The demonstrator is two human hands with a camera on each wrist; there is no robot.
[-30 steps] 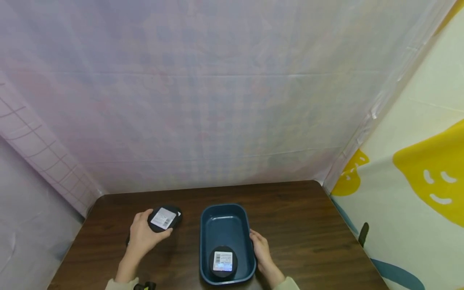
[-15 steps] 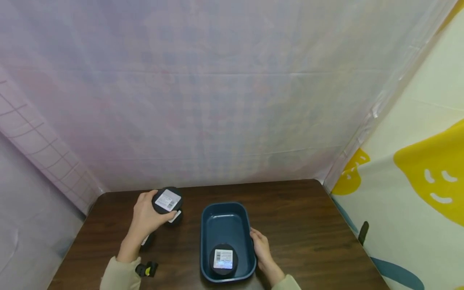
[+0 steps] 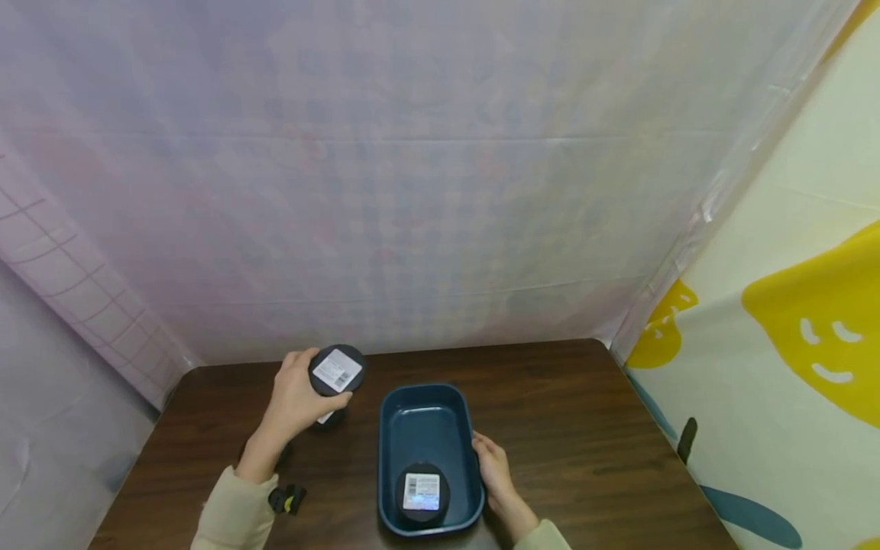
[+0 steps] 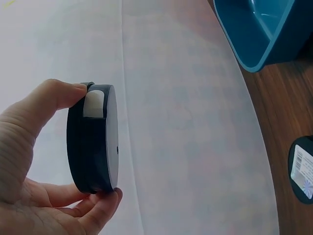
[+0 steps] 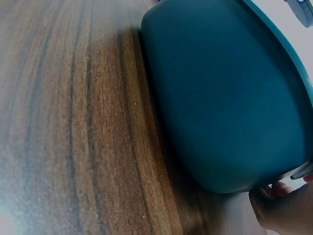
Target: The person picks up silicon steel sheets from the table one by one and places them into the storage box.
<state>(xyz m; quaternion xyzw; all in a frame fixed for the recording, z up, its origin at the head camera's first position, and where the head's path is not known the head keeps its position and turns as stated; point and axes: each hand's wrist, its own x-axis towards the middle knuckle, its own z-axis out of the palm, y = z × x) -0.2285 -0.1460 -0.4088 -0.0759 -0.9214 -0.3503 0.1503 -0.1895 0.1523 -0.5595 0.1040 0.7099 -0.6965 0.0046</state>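
In the head view my left hand (image 3: 292, 397) holds a round black case (image 3: 337, 369) with a white label, raised over the table's far left part. Thumb and fingers grip its rim from opposite sides in the left wrist view, where the case (image 4: 93, 139) stands on edge. A second round black case (image 3: 334, 418) lies below it, partly hidden by the hand. My right hand (image 3: 493, 466) grips the right side of a deep blue rectangular tray (image 3: 386, 451); its thumb is hidden. Inside the tray's near end lies another labelled black case (image 3: 422, 493).
The brown wooden table (image 3: 571, 443) ends at a pale cloth wall (image 3: 426, 229). Something dark, mostly hidden, lies beside my left forearm (image 3: 257, 454). A yellow-patterned cloth (image 3: 791, 344) hangs to the right.
My left hand has lifted the black case off the other one and carried it up and to the right. The right hand and the tray stay where they were.
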